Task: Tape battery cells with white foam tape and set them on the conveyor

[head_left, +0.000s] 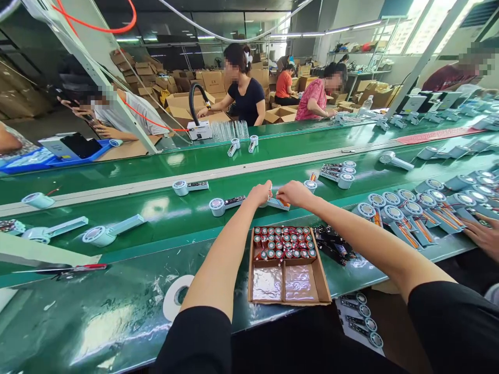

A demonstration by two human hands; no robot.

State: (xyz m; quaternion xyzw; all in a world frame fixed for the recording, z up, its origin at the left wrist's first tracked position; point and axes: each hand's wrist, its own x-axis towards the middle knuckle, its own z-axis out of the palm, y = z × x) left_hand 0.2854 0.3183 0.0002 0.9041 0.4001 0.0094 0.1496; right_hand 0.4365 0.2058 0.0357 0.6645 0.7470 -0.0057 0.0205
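Both hands were extended over the green surface point(128, 311). Left hand point(260, 194) and right hand point(294, 193) were closed together on one small fan housing point(277, 203), held just above the belt beyond the cardboard tray point(322, 283) of red-capped batteries point(284, 243). Step judged: fitting a part into the housing. Next move likely needs a precise fingertip press.

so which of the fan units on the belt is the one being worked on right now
The pale blue fan unit held between the left hand and right hand, just beyond the cardboard box; the others lie untouched on the belt.
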